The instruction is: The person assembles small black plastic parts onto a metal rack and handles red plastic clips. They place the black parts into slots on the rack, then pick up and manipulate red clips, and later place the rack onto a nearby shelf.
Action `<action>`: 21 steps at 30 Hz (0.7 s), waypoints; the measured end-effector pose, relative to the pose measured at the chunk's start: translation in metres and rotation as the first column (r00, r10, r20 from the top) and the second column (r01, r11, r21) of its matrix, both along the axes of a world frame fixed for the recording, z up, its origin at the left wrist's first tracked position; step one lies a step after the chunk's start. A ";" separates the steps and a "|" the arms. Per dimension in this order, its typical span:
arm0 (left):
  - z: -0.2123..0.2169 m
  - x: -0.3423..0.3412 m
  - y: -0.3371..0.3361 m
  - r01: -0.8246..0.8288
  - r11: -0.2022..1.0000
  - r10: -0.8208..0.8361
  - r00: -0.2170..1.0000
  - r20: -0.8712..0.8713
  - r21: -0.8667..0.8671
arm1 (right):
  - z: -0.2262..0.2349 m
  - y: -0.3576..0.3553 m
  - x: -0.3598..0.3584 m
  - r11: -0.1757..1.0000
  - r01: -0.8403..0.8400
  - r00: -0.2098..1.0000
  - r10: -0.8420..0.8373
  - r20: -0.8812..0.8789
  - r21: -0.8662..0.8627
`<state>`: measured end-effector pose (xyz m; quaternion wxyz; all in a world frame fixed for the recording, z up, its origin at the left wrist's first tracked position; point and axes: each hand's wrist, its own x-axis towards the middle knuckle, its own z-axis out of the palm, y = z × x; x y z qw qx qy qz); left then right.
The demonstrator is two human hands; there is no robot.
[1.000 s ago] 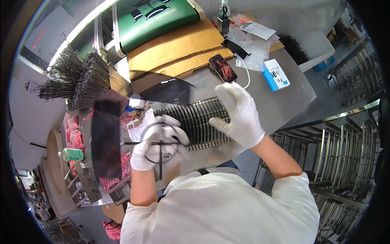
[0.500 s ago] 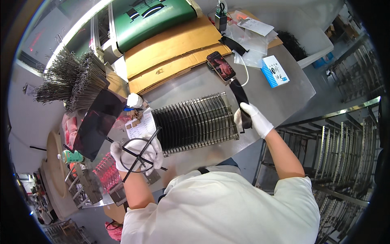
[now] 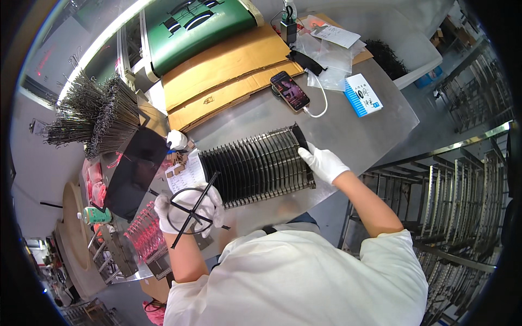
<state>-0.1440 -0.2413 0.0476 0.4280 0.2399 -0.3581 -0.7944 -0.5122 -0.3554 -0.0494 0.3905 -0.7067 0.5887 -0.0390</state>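
Note:
My left hand (image 3: 205, 207), in a white glove, is closed around a black round frame (image 3: 192, 213) with crossed bars sticking out past its ring. In front of me on the metal table lies a slatted metal rack (image 3: 272, 186) with several curved black strips standing in a row in its left part. My right hand (image 3: 327, 164), gloved too, grips a curved black strip (image 3: 298, 136) at the rack's right end, its thumb on the strip's face. The strip's lower part is partly hidden by the fingers.
Beyond the rack are cardboard sheets (image 3: 228, 70), a phone (image 3: 290, 91) on a white cable and a blue-white box (image 3: 363, 95). At left stand a bundle of wire hooks (image 3: 98, 114) and a dark panel (image 3: 136, 168). Metal racks (image 3: 457, 212) stand at right.
My right hand has moved left and brought the black strip from beside the rack to its right end. The left hand still holds the round frame, slightly turned.

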 end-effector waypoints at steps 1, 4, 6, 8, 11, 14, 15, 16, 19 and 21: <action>-0.011 -0.002 0.003 -0.015 0.999 0.020 0.990 -0.139 0.037 | 0.005 0.004 0.005 0.997 -0.004 0.998 0.000 -0.055 -0.076; -0.026 -0.015 0.013 -0.136 0.907 0.301 0.870 -0.391 0.398 | 0.027 0.007 0.019 0.986 -0.056 0.961 0.011 -0.278 -0.156; -0.022 -0.019 0.011 -0.079 0.927 0.160 0.968 -0.195 0.365 | 0.037 0.004 0.020 0.916 -0.097 0.978 0.016 -0.208 -0.388; 0.005 -0.043 0.003 -0.063 0.979 0.031 0.986 0.164 0.192 | 0.044 0.004 0.019 0.623 -0.150 0.989 0.096 -0.115 -0.768; -0.012 -0.045 -0.014 0.298 0.854 -0.386 0.913 0.134 0.427 | 0.110 0.013 0.042 0.270 -0.133 0.937 0.346 -0.033 -0.954; -0.008 -0.059 -0.022 0.255 0.797 -0.515 0.761 0.395 0.548 | 0.123 0.036 0.073 0.554 -0.095 0.862 0.461 0.210 -0.827; -0.008 -0.053 -0.018 0.343 0.876 -0.472 0.755 0.455 0.341 | 0.126 0.039 0.073 0.691 -0.180 0.812 0.506 0.291 -0.700; -0.005 -0.049 -0.025 0.411 0.911 -0.358 0.758 0.546 0.028 | 0.128 0.040 0.074 0.789 -0.274 0.762 0.527 0.376 -0.549; 0.028 -0.063 -0.025 0.572 0.777 -0.142 0.566 0.812 -0.263 | 0.124 0.048 0.074 0.740 -0.391 0.584 0.659 0.474 -0.547; 0.009 -0.050 -0.035 0.699 0.697 -0.561 0.391 0.730 0.161 | 0.123 0.037 0.070 0.479 -0.151 0.805 0.568 0.174 -0.865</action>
